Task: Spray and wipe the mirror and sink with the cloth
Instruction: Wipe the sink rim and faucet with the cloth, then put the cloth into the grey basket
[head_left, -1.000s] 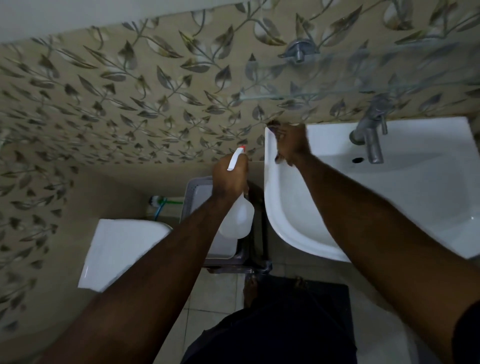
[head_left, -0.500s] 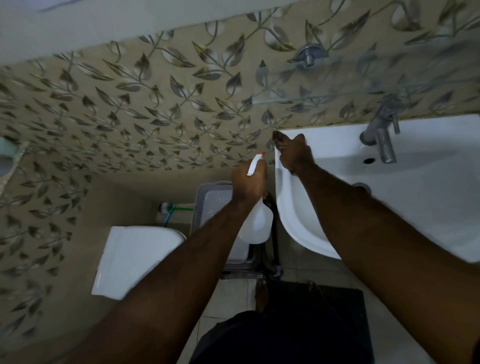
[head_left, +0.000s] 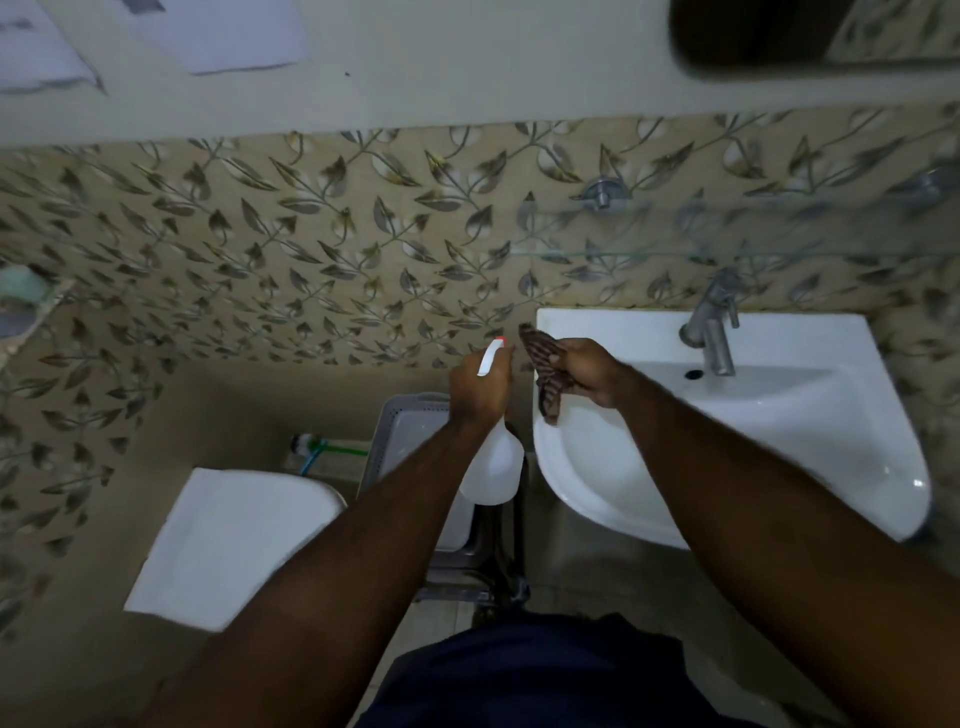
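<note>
My left hand (head_left: 480, 387) grips a white spray bottle (head_left: 493, 467) by its neck, its red-tipped nozzle (head_left: 492, 353) pointing up beside the sink's left edge. My right hand (head_left: 589, 369) holds a dark striped cloth (head_left: 545, 371), lifted just above the left rim of the white sink (head_left: 779, 441). The cloth hangs down from my fingers over the rim. A dark-framed mirror (head_left: 810, 36) shows at the top right, partly cut off by the frame edge.
A metal tap (head_left: 714, 327) stands at the back of the sink under a glass shelf (head_left: 727, 234). A grey plastic basket (head_left: 415, 457) sits on the floor left of the sink. A white toilet cistern (head_left: 228, 545) is further left. Leaf-patterned tiles cover the wall.
My head has tilted up, bringing the mirror into view. My right hand has lifted the cloth off the sink's back-left corner, and the cloth now hangs visibly.
</note>
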